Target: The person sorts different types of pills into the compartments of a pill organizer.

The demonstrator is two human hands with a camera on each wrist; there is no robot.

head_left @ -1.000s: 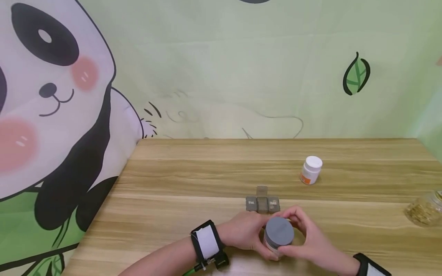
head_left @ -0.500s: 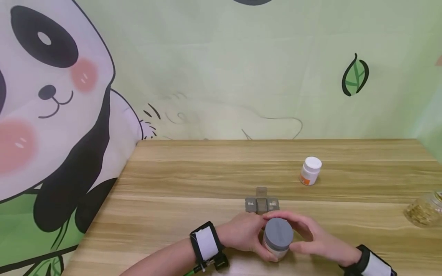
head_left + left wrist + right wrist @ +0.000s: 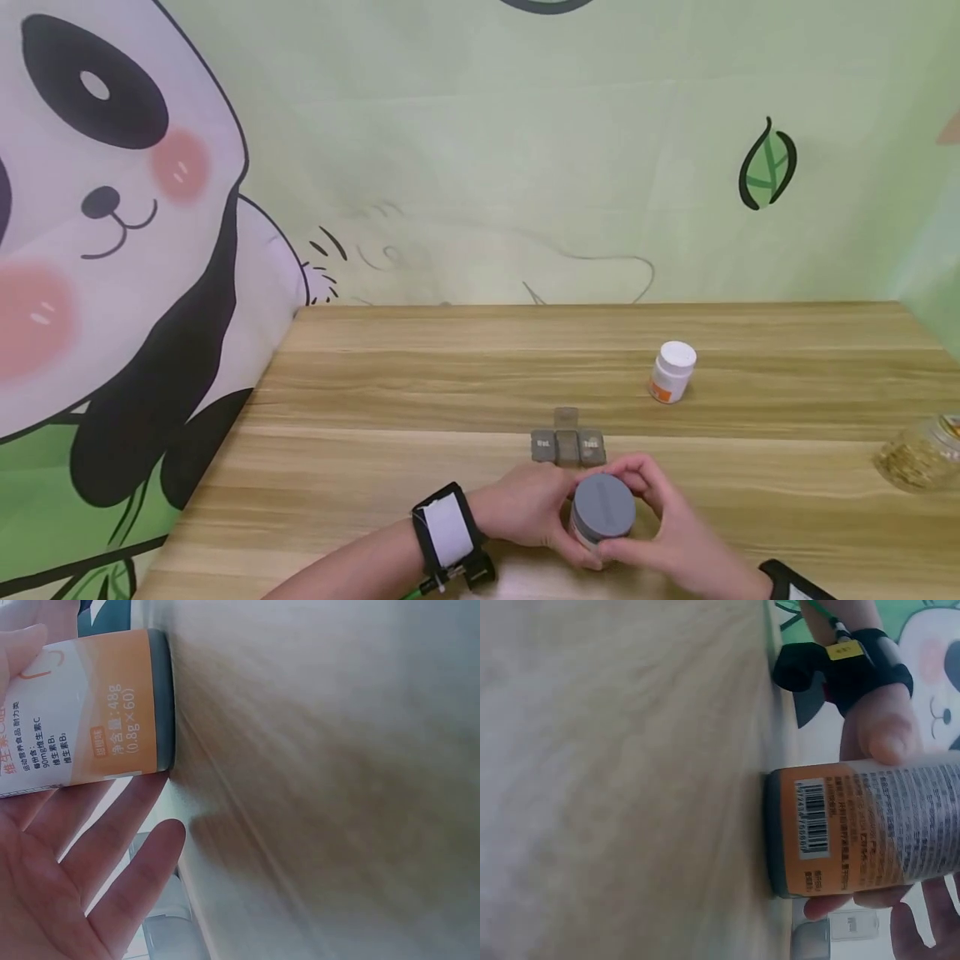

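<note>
**Two hands on an upright vitamin C bottle beside a weekly pill organizer**

A person's bare hands meet over a wood-grain counter (image 3: 375, 375), at the near edge of the head view. Between them stands a vitamin C bottle (image 3: 90, 712), upright, its dark base at the counter surface. Its label is orange and white with Chinese lettering; the right wrist view shows a barcode.

The left hand (image 3: 528, 504) is curled around the bottle's body, thumb on the near side and fingers behind. In the left wrist view, its lowest finger stands away from the bottle. The right hand (image 3: 667, 533) pinches the edge of the round gray lid (image 3: 604, 504) between thumb and fingers; the far fingertips are partly hidden.

Just beyond the hands lies a translucent gray pill organizer (image 3: 543, 446), partly covered by them. Its middle flap is raised, while the day-marked flaps on either side are down.

Farther back and to the right stands a small white bottle (image 3: 671, 372) with an orange patch. At the right edge, a clear jar (image 3: 917, 457) of golden pieces is cut off by the frame. Behind the counter hangs a pale green backdrop (image 3: 480, 150) with a cartoon panda (image 3: 112, 208).
</note>
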